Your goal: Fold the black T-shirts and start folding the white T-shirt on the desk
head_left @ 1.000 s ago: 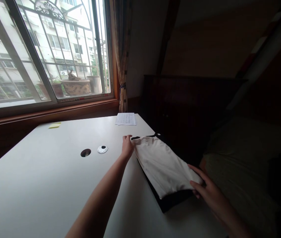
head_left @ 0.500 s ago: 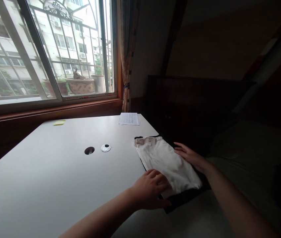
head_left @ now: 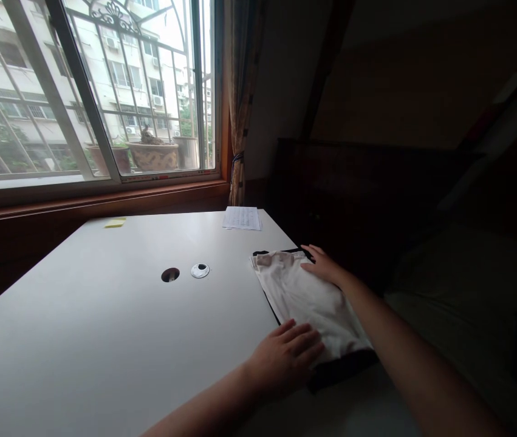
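A folded white garment lies flat near the right edge of the white table. Black cloth shows beneath it along the near end and the far edge. My left hand rests at the garment's near left corner, its fingers stretched out over the white fabric. At the far right corner my right hand touches the garment, fingers extended and slightly apart. The right forearm covers part of the garment's right side. Neither hand grips the cloth.
Printed papers lie at the table's back edge, and yellow sticky notes at its back left. Two round holes pierce the tabletop, one open, one with a silver ring. Behind are a window and a tied curtain.
My right hand has moved along the garment's right edge to its far corner. My left hand's fingers have straightened from a curled pose onto the cloth. The view has shifted slightly.
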The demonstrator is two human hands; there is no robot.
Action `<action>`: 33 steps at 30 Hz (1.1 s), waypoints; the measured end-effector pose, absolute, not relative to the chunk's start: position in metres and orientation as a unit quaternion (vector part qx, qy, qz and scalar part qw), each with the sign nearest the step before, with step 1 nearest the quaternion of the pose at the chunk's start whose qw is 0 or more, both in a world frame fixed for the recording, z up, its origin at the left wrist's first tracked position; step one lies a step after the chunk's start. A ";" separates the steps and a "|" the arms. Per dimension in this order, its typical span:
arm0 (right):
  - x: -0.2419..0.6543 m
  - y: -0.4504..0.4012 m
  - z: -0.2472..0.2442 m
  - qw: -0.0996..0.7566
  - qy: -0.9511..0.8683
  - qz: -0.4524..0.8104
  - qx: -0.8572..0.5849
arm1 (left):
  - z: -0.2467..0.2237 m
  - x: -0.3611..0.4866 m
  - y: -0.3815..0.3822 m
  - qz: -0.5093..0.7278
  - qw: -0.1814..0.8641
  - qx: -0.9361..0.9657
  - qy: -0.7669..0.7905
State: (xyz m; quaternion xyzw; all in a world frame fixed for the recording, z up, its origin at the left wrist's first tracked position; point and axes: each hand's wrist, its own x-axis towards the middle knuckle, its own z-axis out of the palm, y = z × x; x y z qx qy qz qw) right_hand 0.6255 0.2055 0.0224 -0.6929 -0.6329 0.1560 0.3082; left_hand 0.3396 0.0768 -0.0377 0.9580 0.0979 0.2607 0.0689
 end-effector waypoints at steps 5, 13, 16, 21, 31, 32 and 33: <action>0.627 0.220 0.017 0.307 -0.602 0.106 -0.729 | -0.042 0.343 0.077 0.292 0.040 0.950 0.102; 0.632 0.241 0.010 0.317 -0.578 0.097 -0.746 | -0.046 0.346 0.077 0.330 -0.016 0.938 0.103; 0.634 0.246 0.006 0.325 -0.605 0.109 -0.719 | -0.045 0.345 0.076 0.334 -0.034 0.937 0.096; 0.641 0.253 0.007 0.347 -0.630 0.064 -0.692 | -0.042 0.343 0.077 0.335 -0.053 0.936 0.090; 0.619 0.244 -0.005 0.230 -0.714 -0.045 -0.659 | -0.043 0.347 0.075 0.320 -0.052 0.944 0.069; 0.612 0.242 -0.007 0.214 -0.729 -0.050 -0.649 | -0.043 0.347 0.076 0.318 -0.052 0.944 0.067; 0.605 0.240 -0.009 0.194 -0.746 -0.048 -0.635 | -0.043 0.346 0.076 0.316 -0.052 0.945 0.064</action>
